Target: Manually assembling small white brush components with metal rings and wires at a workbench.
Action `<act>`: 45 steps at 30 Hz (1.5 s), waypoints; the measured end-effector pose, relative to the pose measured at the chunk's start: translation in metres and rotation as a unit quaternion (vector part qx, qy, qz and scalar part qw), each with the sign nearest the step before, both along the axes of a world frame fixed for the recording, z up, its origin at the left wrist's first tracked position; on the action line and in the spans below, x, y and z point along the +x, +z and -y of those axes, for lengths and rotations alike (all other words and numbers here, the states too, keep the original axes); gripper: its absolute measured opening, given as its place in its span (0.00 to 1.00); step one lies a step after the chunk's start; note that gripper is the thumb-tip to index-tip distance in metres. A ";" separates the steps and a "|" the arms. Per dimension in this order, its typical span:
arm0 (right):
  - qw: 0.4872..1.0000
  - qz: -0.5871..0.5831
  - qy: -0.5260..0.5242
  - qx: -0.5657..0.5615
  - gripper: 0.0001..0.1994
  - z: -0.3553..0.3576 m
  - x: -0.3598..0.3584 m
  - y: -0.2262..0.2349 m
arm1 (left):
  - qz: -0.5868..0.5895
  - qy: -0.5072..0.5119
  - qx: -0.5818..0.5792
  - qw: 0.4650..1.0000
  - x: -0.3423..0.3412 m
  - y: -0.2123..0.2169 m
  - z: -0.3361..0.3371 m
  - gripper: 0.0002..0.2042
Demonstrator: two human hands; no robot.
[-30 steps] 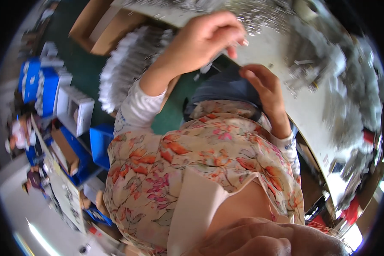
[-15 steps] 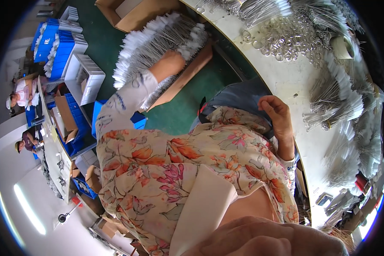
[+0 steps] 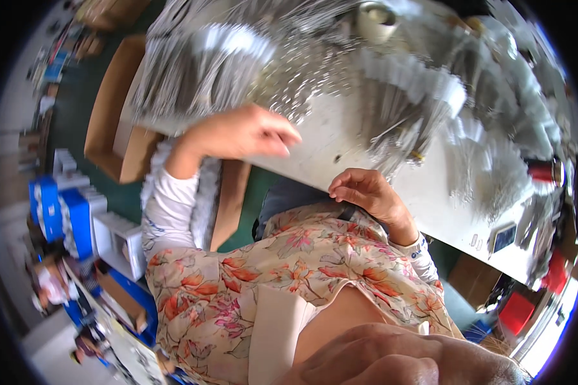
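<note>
My left hand [image 3: 243,133] is over the near edge of the white table [image 3: 331,131], close to a heap of small metal rings [image 3: 308,80]. Its fingers reach out to the right, slightly apart and blurred by motion, with nothing visible in them. At the table's front edge, my right hand [image 3: 369,194] is loosely curled with a gap between thumb and fingers, and no object shows in it. Bundles of thin wire brushes with white tufts [image 3: 202,70] lie beyond my left hand. More bundled wire brushes [image 3: 414,102] lie beyond my right hand.
A cream roll [image 3: 376,22] stands at the back of the table. At the left are an open cardboard box [image 3: 115,109] and a carton side [image 3: 230,202] beside white tufts. Blue crates [image 3: 76,221] and two people sit farther left. A red stool [image 3: 516,310] is at the right.
My left hand has left the carton of wire brushes and come up over the table. My right hand remains near the table edge, loosely curled. The view has turned toward the table.
</note>
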State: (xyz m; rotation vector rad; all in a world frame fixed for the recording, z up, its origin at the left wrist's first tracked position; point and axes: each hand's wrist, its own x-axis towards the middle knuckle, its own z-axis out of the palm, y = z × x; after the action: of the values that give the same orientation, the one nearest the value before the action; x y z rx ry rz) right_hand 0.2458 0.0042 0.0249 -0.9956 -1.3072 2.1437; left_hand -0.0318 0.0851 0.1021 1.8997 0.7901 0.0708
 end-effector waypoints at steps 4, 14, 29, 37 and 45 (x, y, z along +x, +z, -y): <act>0.992 -0.031 -0.114 0.043 0.07 -0.017 0.051 0.024 | 0.050 0.181 0.067 0.980 -0.017 0.010 -0.131 0.11; 0.916 0.192 -0.192 0.294 0.10 -0.147 0.150 0.086 | -0.416 0.372 0.261 0.788 -0.084 -0.081 -0.331 0.11; 0.802 0.513 -0.083 0.294 0.11 -0.391 0.096 0.001 | -0.263 0.493 0.104 0.822 -0.134 -0.092 -0.311 0.07; 0.723 0.590 -0.104 0.345 0.15 -0.387 0.103 -0.016 | -0.206 0.522 0.081 0.824 -0.125 -0.081 -0.313 0.07; 0.689 0.456 -0.284 0.486 0.13 -0.400 0.116 0.004 | 0.002 0.483 0.343 0.806 -0.005 -0.036 -0.300 0.14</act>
State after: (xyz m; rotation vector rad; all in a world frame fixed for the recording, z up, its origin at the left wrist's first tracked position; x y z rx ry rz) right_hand 0.3621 0.4040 0.0288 -1.6466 -1.8296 0.2053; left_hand -0.0365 0.3847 0.0659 1.9028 1.8452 1.1245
